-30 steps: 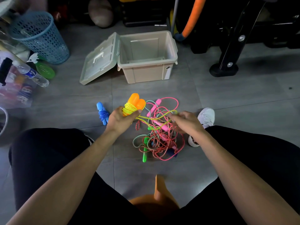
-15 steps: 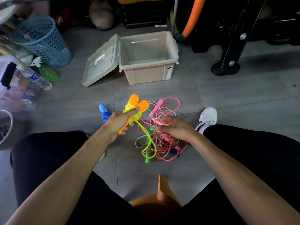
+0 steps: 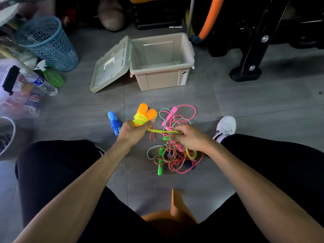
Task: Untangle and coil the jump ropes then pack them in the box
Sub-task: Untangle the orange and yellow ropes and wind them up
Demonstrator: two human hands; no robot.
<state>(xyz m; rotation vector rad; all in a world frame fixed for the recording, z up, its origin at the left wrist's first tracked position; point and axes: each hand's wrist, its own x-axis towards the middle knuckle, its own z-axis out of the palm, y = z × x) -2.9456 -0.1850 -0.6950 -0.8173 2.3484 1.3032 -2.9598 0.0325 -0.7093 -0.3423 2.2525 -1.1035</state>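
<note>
So half a second back the yellow rope [image 3: 164,131] hung slack, now we've got it pulled taut between our left hand [image 3: 134,131] gripping the orange handles [image 3: 146,112] and our right hand [image 3: 188,137] pinching it over the floor tangle [image 3: 172,151], box [image 3: 162,58] still empty.

Right hand [image 3: 189,137] hides part of the tangled ropes [image 3: 173,155]; metal bowl [image 3: 7,137] cut off at left edge.

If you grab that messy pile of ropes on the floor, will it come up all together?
Probably yes: the tangled pile has thin pink, green and red cords looped through each other, so they would likely lift as one floppy clump. Its green handle looks stiff and may dangle.
</note>
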